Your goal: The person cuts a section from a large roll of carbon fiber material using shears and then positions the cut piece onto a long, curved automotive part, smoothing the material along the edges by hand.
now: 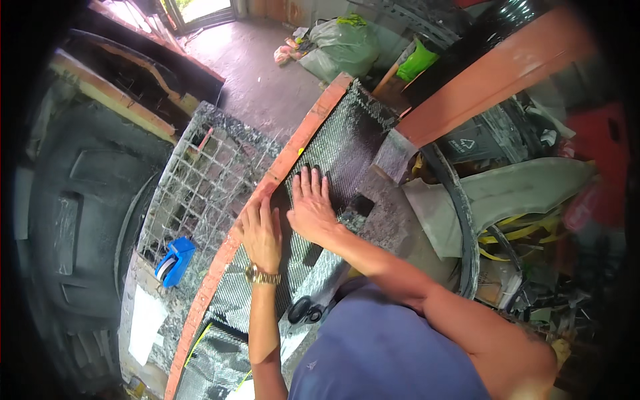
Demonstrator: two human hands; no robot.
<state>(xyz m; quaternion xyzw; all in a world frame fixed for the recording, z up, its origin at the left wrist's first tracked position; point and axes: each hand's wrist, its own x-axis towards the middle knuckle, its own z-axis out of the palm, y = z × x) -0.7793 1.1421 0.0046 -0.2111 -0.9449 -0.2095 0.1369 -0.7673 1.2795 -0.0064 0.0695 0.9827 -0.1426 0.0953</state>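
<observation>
Head view: the black woven cloth (333, 148) lies right of the long orange strip (311, 130), under the right hand's (313, 208) flat, slightly spread fingers. The left hand's (262, 232) fingertips touch the strip; I can't tell if they pinch. Arms hide some cloth; the strip's bottom is cut off.

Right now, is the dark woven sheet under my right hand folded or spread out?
Spread out: the woven sheet lies along the orange strip, your right hand flat on it.
</observation>
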